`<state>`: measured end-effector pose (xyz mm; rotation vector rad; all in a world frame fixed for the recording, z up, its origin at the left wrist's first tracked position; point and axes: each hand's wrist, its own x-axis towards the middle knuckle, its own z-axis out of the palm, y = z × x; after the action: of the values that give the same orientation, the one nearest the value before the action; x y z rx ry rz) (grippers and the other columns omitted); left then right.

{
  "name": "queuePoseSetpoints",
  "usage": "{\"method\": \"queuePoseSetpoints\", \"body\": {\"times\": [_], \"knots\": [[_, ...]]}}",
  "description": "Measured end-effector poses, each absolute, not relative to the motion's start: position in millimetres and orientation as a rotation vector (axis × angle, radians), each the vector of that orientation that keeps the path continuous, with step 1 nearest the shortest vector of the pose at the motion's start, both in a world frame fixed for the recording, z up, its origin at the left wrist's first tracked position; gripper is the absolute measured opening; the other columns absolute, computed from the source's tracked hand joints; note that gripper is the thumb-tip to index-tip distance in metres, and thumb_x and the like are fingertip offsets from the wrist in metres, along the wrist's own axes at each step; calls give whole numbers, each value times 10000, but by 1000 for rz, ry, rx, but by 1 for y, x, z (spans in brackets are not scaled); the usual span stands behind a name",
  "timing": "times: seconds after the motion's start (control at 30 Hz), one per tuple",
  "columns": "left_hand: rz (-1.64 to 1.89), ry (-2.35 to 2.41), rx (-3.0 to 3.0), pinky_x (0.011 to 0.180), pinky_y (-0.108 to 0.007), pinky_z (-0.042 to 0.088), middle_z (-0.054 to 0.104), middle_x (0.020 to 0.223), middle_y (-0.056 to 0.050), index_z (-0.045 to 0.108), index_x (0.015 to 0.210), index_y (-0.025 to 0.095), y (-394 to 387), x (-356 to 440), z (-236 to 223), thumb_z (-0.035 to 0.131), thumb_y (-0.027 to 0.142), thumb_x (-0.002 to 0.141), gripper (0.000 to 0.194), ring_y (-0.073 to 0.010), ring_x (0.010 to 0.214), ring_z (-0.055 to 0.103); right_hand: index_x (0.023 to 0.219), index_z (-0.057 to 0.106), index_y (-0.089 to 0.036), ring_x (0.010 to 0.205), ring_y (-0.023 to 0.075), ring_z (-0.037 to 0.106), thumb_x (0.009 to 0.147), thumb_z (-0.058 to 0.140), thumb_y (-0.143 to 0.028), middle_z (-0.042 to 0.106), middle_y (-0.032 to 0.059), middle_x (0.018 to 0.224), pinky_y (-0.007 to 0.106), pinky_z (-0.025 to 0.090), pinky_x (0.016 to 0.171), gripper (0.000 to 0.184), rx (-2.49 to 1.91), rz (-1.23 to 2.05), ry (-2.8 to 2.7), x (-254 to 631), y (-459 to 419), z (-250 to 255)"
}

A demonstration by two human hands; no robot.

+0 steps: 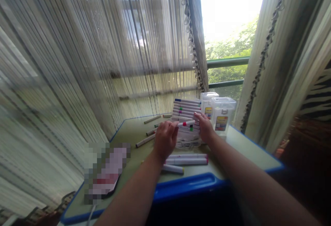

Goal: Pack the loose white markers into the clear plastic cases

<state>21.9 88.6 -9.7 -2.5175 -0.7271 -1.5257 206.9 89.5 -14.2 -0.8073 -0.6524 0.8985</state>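
White pens point(190, 109) already line the tray point(188, 144); loose pens point(144, 141) remain outside. Our left hand point(166, 137) pinches a red-banded pen point(190, 123); our right hand point(205, 124), blurred, seems to grip the tray.

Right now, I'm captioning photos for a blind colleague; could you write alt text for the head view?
A person's left hand holds a red-banded white marker by a stack of markers, the right hand at its right end. Loose markers lie on a blue-edged table; two clear cases stand beyond.
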Motion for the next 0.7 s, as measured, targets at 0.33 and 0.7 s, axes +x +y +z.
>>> {"method": "queuePoseSetpoints", "body": {"times": [0.33, 0.7], "knots": [[-1055, -588, -2467, 787, -376, 385, 603, 957, -85, 726, 965, 264, 91, 23, -12, 572, 268, 863, 185, -234, 917, 487, 887, 608, -262, 832, 245, 667, 665, 659, -399, 697, -15, 800, 396, 551, 752, 266, -787, 898, -669, 208, 90, -14], [-1017, -616, -2471, 782, -347, 357, 634, 884, -43, 693, 924, 225, 86, 27, -15, 539, 287, 897, 168, -195, 877, 522, 881, 620, -260, 832, 231, 669, 664, 666, -406, 705, -35, 765, 358, 537, 732, 266, -803, 947, -737, 202, 82, -10]]}}
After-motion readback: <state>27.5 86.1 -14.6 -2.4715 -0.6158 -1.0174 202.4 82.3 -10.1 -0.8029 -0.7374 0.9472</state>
